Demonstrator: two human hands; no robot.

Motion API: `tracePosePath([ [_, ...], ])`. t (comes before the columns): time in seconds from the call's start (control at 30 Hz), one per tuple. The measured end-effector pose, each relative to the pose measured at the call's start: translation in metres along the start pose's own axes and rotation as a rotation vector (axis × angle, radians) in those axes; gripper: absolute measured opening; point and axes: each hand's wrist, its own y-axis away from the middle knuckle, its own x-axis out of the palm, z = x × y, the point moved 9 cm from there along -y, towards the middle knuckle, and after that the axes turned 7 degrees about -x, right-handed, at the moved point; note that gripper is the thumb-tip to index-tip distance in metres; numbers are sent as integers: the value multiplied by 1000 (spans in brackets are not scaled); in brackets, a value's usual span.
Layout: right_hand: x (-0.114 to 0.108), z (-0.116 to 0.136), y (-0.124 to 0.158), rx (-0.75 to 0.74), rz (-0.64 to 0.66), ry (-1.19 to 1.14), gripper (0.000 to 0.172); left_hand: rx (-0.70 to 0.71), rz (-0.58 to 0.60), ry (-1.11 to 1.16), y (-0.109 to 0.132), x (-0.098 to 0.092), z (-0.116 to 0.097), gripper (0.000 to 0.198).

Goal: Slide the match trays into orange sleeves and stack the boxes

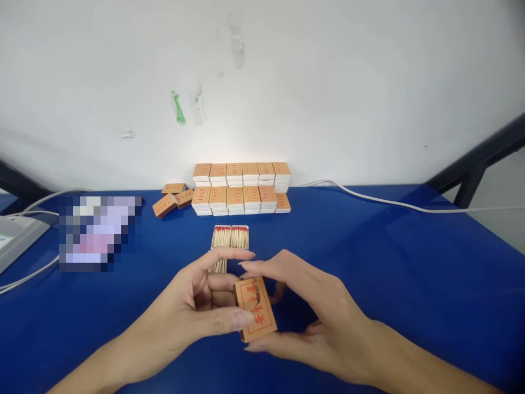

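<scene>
An orange matchbox with red print is held between both hands just above the blue table. My left hand pinches its left side with thumb and fingers. My right hand cups it from the right, thumb under its lower edge. Just beyond the hands lie two open trays of red-tipped matches, partly hidden by my left fingers.
Stacked matchboxes stand in two rows against the white wall, with three loose boxes to their left. A blurred patch, a grey device and white cables lie at the sides.
</scene>
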Motion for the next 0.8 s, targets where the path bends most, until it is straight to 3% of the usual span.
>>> tracePosePath([
  [0.2, -13, -5, -4, -4, 10, 31, 56, 95, -80, -64, 0, -7, -14, 57],
  [0.3, -34, -26, -4, 75, -39, 214, 59, 285, -338, -282, 13, -22, -33, 41],
  [0.37, -57, -51, 0, 204, -137, 336, 65, 418, -514, -475, 25, -30, -47, 31],
  [0.5, -86, -104, 6, 403, -268, 308, 54, 609, -707, -695, 42, -37, -65, 25],
  [0.63, -92, -135, 2, 435, -284, 254, 53, 698, -749, -828, 48, -33, -69, 23],
  [0.8, -94, -145, -6, 412, -269, 215, 65, 942, -784, -987, 66, -17, -71, 27],
])
